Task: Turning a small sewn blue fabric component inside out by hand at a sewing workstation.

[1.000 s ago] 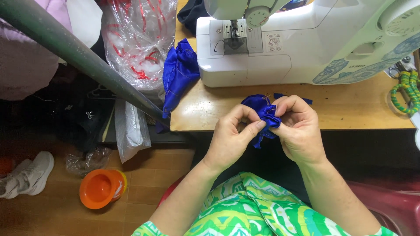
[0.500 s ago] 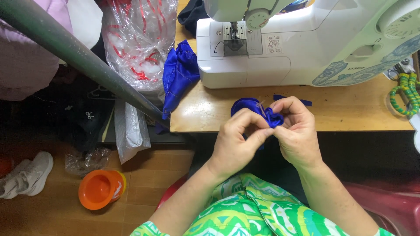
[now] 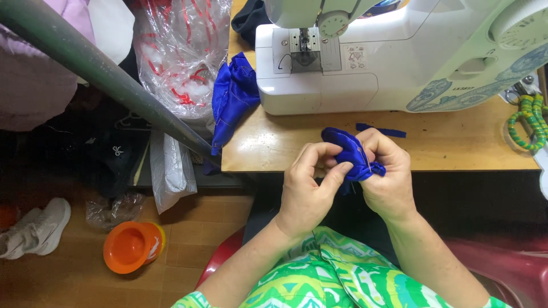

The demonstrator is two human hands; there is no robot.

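glossy blue satin cloth, smooth white plastic sewing machine, matt wooden table

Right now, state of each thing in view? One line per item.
Left hand: pinching the small blue fabric piece.
Right hand: gripping the same piece.
Small blue fabric piece: bunched up, held over the table edge.
Sewing machine: upright on the wooden table, nothing under the needle.
Blue cloth: draped off the table's left edge.
Blue strip: lying flat.
Orange bowl: on floor, open side up.
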